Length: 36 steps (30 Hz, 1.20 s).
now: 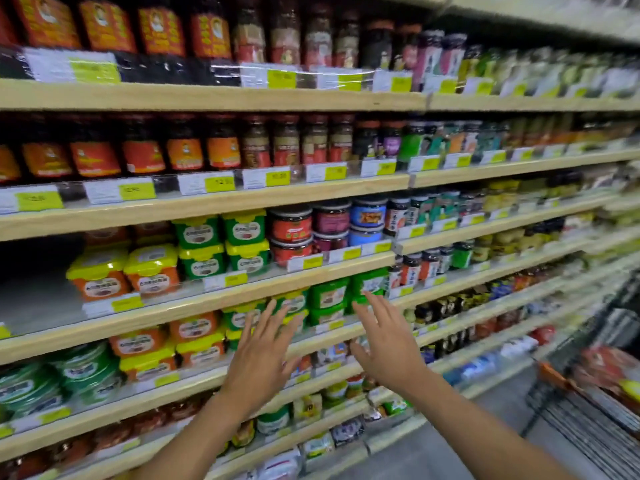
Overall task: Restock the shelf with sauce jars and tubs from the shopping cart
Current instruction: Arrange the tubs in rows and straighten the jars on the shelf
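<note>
Head view, left hand [258, 362], right hand [388, 351] splayed, seemingly near tubs [329, 296]

Both hands, left [260, 358] and right [386, 344], hang empty with fingers spread before green tubs [329, 296] on the shelf [194, 308]; the cart [588, 403] stands right of them.

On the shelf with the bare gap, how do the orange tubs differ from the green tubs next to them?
The orange tubs have orange bodies, the green tubs green. The green tubs are stacked two high; the front orange tubs stand one high. The orange tubs border the bare gap; the green tubs adjoin round jars. Both have yellow lids and pale oval labels.
</note>
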Available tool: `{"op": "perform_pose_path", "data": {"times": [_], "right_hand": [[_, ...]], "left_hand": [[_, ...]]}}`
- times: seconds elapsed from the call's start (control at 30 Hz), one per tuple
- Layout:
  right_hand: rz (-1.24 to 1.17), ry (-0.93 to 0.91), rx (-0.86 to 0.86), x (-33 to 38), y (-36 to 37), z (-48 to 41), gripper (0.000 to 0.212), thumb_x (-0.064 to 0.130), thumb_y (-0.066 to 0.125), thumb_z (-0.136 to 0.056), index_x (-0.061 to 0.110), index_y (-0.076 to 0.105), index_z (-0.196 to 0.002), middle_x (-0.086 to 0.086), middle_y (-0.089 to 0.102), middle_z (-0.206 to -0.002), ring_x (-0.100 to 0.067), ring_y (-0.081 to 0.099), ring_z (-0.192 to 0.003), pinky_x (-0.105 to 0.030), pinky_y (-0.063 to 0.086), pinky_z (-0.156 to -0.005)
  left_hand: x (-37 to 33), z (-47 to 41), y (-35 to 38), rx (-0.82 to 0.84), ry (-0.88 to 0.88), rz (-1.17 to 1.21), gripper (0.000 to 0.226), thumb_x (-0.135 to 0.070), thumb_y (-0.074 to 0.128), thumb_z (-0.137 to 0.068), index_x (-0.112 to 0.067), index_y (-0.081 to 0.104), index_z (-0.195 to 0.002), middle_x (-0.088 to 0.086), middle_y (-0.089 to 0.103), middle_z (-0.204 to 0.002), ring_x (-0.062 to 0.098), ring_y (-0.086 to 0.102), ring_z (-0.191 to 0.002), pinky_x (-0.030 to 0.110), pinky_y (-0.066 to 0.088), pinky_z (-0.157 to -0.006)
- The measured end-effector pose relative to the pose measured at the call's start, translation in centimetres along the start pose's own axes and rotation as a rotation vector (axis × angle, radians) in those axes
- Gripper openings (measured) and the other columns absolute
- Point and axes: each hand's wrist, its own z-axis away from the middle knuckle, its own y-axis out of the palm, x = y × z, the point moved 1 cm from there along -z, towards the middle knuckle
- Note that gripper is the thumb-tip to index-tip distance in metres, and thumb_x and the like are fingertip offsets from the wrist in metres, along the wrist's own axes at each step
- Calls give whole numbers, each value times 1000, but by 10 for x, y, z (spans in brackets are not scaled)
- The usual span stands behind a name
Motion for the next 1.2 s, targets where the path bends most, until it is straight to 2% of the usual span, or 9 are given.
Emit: {"op": "perform_pose_path", "data": {"times": [0.13,0.27,0.37,0.47,0.57,0.63,0.73,0.9,1.2], "right_hand": [[58,146,29,-78,-12,72,74,55,47,-97,28,17,-159,-2,9,-167,-28,9,-154,-51,21,-122],[57,313,57,-141,-28,147,75,54,47,-98,25,16,-159,-4,6,-167,-29,7,-154,-49,13,-124],[62,437,38,-187,-36,200,76,54,48,-95,24,20,-159,-6,11,-167,-31,12,-153,-50,17,-122],[74,572,45,-228,-44,243,78,55,51,-91,23,25,-158,-7,17,-166,-32,16,-152,-51,20,-122],[86,698,25,-261,-52,276,78,54,51,-89,22,30,-156,-9,24,-163,-34,23,-150,-52,24,-120],[95,765,19,-281,-58,295,78,52,55,-87,19,35,-155,-11,30,-161,-36,28,-148,-52,26,-119],[101,851,23,-311,-61,318,77,50,59,-87,18,36,-154,-11,28,-162,-35,29,-147,-49,26,-119],[84,956,-16,-366,-58,339,77,50,61,-86,22,34,-153,-5,30,-160,-30,34,-143,-44,34,-116],[-139,1218,-153,-483,-73,332,78,50,62,-93,29,23,-156,3,15,-166,-16,13,-152,-35,20,-122]], "left_hand": [[-97,-17,30,66,108,82,70,-61,44,-100,-38,16,-160,-8,0,-169,22,-2,-157,57,12,-125],[-189,-31,64,126,231,181,69,-58,45,-101,-37,16,-160,-9,-1,-169,19,-7,-156,47,-5,-124],[-252,-42,87,174,329,188,70,-63,43,-98,-37,21,-159,-7,4,-169,20,-1,-156,45,-1,-124],[-308,-53,106,262,413,237,71,-61,41,-99,-42,9,-160,-9,-6,-169,16,-12,-155,45,-4,-125],[-355,-67,116,257,519,257,73,-63,36,-93,-39,17,-160,-2,12,-169,21,8,-157,41,-3,-123],[-383,-76,127,310,558,310,75,-61,35,-93,-38,13,-161,-8,2,-169,18,0,-157,38,-7,-123],[-424,-91,142,368,593,438,73,-64,32,-93,-41,12,-159,-10,3,-169,15,-3,-157,40,6,-126],[-492,-128,183,457,671,575,67,-50,51,-99,-38,21,-158,-11,7,-168,12,0,-156,39,14,-127],[-589,-231,241,664,596,847,64,-50,56,-98,-48,24,-153,-25,10,-163,1,15,-149,27,22,-117]]}}
